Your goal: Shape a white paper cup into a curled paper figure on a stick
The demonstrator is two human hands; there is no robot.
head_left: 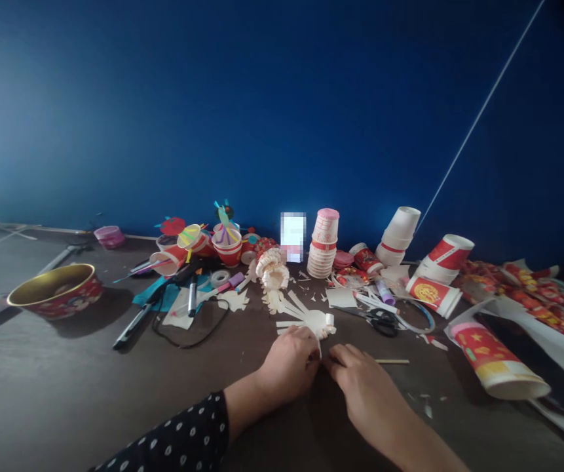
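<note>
Lower ctr of frame: L hand (289,362), in a dark dotted sleeve (183,432), has fingers curled at near edge of a white cut-paper piece (315,320) w/ strips fanning out; exact grip hidden. R hand (360,383) just beside it, fingers bent, pale thin stick (394,362) to its R. Scissors (384,322) mid-R, above stick. Stacked paper cups (323,246) behind, nr ctr. Lower R: red/yellow paper cup (495,360) on its side. Mid-L: red bowl (65,303) w/ gold inside; marker (192,296) nearer ctr. Blue wall (242,98) fills top half.

Lighting is dim (brighter at the left).
</note>
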